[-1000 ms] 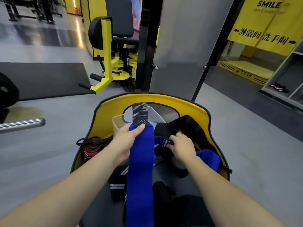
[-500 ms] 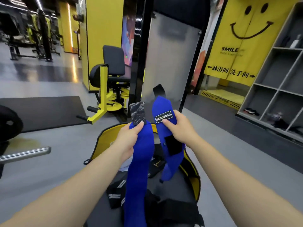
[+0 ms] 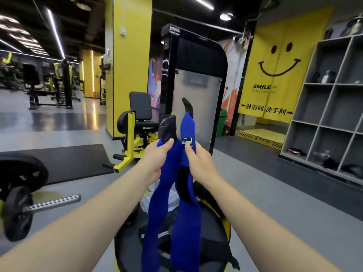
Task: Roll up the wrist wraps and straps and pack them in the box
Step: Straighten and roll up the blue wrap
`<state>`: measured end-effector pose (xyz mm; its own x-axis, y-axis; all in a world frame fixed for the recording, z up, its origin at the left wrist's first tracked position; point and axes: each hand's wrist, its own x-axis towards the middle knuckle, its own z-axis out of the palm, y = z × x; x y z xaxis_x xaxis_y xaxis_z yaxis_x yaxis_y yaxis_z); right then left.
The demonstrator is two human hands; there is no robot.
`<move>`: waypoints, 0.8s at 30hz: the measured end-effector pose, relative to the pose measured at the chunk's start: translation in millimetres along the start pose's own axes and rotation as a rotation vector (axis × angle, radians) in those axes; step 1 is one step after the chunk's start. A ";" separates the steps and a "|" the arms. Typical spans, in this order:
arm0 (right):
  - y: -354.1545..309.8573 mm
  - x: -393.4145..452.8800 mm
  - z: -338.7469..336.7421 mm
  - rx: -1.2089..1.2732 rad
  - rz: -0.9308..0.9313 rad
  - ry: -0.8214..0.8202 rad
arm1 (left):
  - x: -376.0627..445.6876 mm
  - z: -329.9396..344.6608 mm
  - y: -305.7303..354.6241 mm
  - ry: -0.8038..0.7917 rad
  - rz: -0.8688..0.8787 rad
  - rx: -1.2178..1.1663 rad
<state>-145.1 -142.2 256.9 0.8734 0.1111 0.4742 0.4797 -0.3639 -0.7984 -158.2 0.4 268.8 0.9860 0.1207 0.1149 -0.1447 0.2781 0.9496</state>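
1. Gym floor (image 3: 265, 193), grey, runs out under a seat (image 3: 220, 250) with a yellow rim, where the gear lies.
2. Left hand (image 3: 155, 160) grips the top of the left wrap (image 3: 157, 209), thumb pressed just below its black Velcro tab (image 3: 167, 128).
3. Right hand (image 3: 198, 163) pinches the right wrap (image 3: 186, 218) with its thumb on the white-edged label (image 3: 186, 142); a black thumb loop (image 3: 187, 106) sticks up above.
4. Both wraps are held up side by side, nearly touching at the top. Each long axis runs close to vertical, tab ends up, tails hanging down toward the seat and out of the bottom of view.
5. Box (image 3: 157, 201), clear plastic, sits on the seat behind the wraps, mostly hidden.
6. Risks, as I judge them:
   - With 2 wraps in hand at once, rolling either 1 leaves no free hand; a tail could slide off the seat to the floor.
   - The Velcro tab may catch the other wrap, or the black straps (image 3: 157, 236) below, and tangle.
   - A loose, crooked roll from a hanging start might not fit the box.
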 end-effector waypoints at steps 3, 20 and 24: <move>-15.7 -16.3 5.3 0.080 0.020 -0.067 | -19.2 5.7 4.3 -0.009 0.026 0.052; -32.9 -42.9 12.9 -0.108 -0.009 0.033 | -45.9 -3.3 15.2 -0.061 -0.019 -0.026; -27.5 -35.8 13.2 0.056 0.108 0.089 | -42.9 -11.2 11.3 -0.059 -0.013 -0.054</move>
<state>-188.4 -124.0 256.9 0.9104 -0.0097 0.4135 0.3894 -0.3169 -0.8648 -203.0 9.0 271.4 0.9907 0.0607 0.1214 -0.1347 0.3304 0.9342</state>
